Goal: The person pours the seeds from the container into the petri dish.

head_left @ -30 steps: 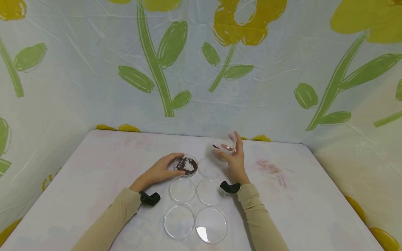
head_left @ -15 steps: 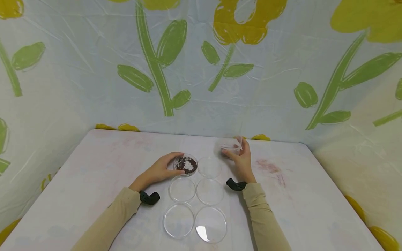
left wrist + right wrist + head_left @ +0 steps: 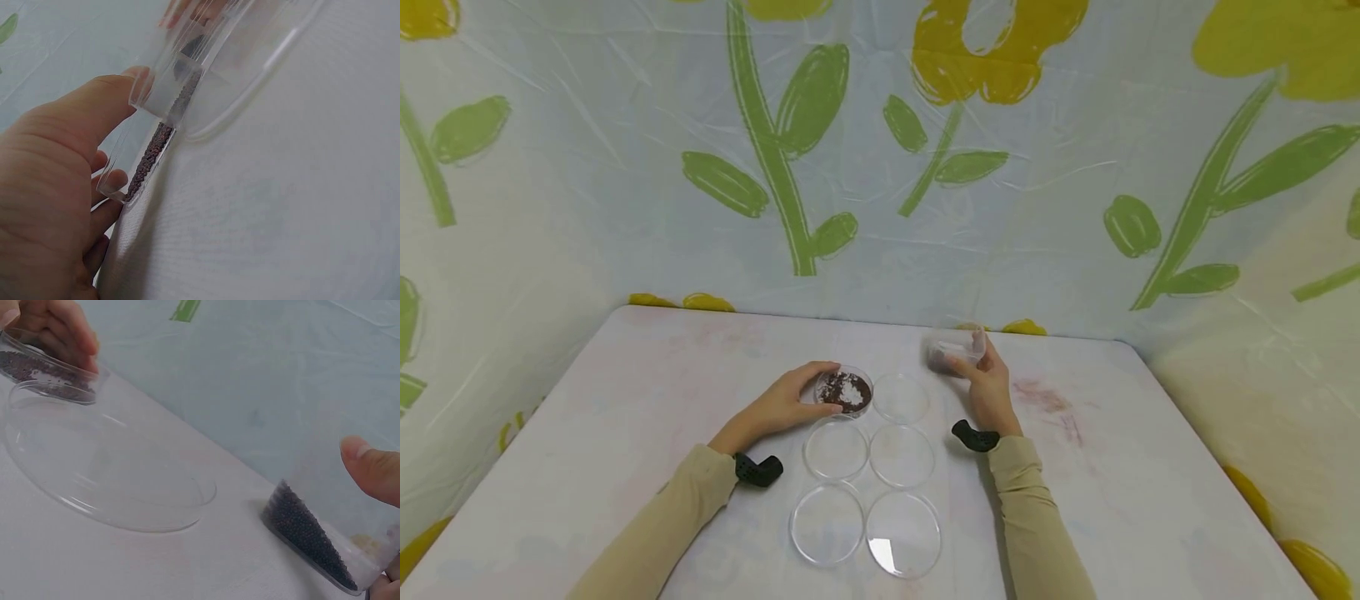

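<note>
My left hand holds a round clear petri dish at the back of the table, thumb and fingers on opposite sides of its wall. Small dark grains form a thin layer in it, with a pale patch bare in the middle from above. To the right, my right hand grips a clear plastic container. Small dark grains lie sloped inside that container, which is tilted low over the table. An empty petri dish sits between the two hands.
Several more clear round dishes stand in two columns toward the front, including the nearest right dish and nearest left dish. The white table ends at a flower-printed cloth behind and at the sides.
My right hand has moved right and slightly down with the container, away from the dishes, and the container's tilt has changed. My left hand stays at the grain-filled petri dish.
</note>
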### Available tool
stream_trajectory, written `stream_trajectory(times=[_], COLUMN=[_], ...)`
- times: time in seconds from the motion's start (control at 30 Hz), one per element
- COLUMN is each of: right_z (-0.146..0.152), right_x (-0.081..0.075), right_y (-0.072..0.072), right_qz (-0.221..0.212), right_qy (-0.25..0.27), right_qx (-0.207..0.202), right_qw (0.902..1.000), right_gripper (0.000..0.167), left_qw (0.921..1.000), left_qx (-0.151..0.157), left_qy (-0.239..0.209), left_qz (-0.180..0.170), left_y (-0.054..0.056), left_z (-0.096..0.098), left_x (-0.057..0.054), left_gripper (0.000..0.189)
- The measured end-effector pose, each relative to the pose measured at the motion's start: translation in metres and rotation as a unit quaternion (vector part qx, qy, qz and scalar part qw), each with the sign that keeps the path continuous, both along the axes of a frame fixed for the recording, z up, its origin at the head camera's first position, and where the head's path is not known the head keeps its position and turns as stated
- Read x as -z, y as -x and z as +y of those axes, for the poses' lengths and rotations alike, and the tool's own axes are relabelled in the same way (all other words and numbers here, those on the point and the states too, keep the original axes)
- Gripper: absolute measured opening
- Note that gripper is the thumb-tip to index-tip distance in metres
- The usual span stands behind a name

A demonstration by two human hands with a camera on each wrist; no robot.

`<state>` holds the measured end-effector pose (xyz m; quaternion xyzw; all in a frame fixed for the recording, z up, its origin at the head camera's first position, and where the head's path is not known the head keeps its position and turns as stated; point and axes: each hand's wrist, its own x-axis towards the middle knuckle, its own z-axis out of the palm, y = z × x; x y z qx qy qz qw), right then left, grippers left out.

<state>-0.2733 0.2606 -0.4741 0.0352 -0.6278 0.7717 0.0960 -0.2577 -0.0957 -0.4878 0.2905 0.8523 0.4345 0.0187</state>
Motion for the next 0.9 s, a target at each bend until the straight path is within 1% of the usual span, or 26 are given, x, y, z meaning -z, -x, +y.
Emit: stream_trajectory(times=[0.03,0.13,0.27,0.33,0.4,0.43,0.5,0.57,0.6,0.67,0.73,0.8,0.83,0.9], right_z=[0.000,0.000,0.001,0.002,0.002,0.002,0.002,0.002,0.002,0.002,0.002,-0.001,-0.004,-0.010], right_x=[-0.001,-0.004,-0.008,-0.008,-0.007,-0.007,-0.005,-0.006,-0.007,-0.010,-0.018,-0.028,-0.033,-0.044], right_y=[0.001,0.002,0.000,0.000,0.000,0.000,0.000,0.000,-0.001,-0.002,-0.004,-0.006,-0.007,-0.010], right_qz=[0.004,0.016,0.028,0.047,0.076,0.094,0.132,0.181,0.205,0.249,0.290,0.315,0.322,0.334], right_qy=[0.015,0.092,0.157,0.173,0.179,0.176,0.149,0.097,0.067,0.011,-0.027,-0.041,-0.045,-0.056], right_qx=[-0.001,-0.016,-0.007,0.003,0.007,0.009,0.016,0.036,0.048,0.075,0.089,0.082,0.074,0.043], right_qw=[0.9999,0.9955,0.9871,0.9838,0.9809,0.9798,0.9797,0.9781,0.9753,0.9655,0.9526,0.9447,0.9427,0.9399], right_gripper=[0.083,0.083,0.086,0.086,0.086,0.084,0.078,0.070,0.067,0.060,0.056,0.054,0.052,0.049], left_qw=[1.0000,1.0000,1.0000,1.0000,1.0000,0.9999,0.9999,1.0000,1.0000,1.0000,1.0000,1.0000,1.0000,0.9999], left_qx=[0.000,0.002,0.001,0.003,0.003,0.004,0.005,0.002,0.000,-0.002,-0.002,-0.003,-0.003,-0.004], left_qy=[0.000,-0.001,-0.002,-0.004,-0.008,-0.010,-0.010,-0.006,-0.003,0.003,0.005,0.005,0.004,0.003], left_qz=[0.000,-0.002,-0.005,-0.003,-0.003,-0.003,-0.004,-0.006,-0.007,-0.008,-0.008,-0.008,-0.007,-0.010], left_y=[0.001,0.002,0.002,0.001,0.000,0.000,-0.001,-0.001,-0.001,-0.001,-0.001,-0.001,-0.001,-0.001], left_z=[0.000,-0.001,-0.001,-0.001,-0.001,-0.001,0.000,0.000,0.000,0.001,0.001,0.001,0.001,0.000], left_x=[0.000,0.001,0.000,-0.001,-0.002,-0.002,-0.002,-0.001,-0.001,0.000,0.000,0.000,0.000,0.000], left_gripper=[0.075,0.076,0.075,0.075,0.074,0.074,0.074,0.074,0.074,0.075,0.075,0.075,0.075,0.075])
